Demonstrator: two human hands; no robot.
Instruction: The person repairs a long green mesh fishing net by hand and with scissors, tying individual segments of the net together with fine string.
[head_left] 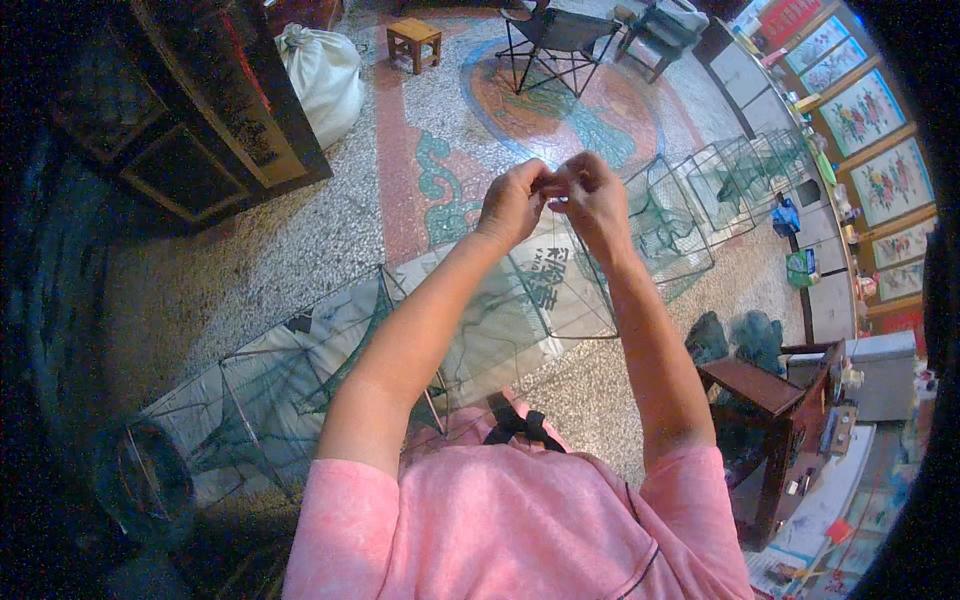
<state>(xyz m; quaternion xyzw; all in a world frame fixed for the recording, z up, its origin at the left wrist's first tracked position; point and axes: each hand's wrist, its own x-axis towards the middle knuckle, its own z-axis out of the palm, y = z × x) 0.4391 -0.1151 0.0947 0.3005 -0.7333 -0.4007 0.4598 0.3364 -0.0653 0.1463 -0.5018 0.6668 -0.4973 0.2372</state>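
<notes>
My left hand (513,207) and my right hand (597,207) are raised in front of me, fingertips nearly meeting. Both are closed in a pinch; whatever sits between the fingers is too small to make out. Below them stretches a long green mesh net trap (655,222) with thin rectangular wire frames, running from lower left to upper right. Its left end has a round dark mesh hoop (150,480). Part of the net lies over a pale printed cloth (480,352) across my lap and the floor. My forearms hide some of the mesh.
A dark wooden door (215,120) and a full white sack (322,85) stand at upper left. Beyond are a small wooden stool (413,43) and a folding chair (560,35). On the right are a dark wooden chair (770,390) and low white cabinets (830,305).
</notes>
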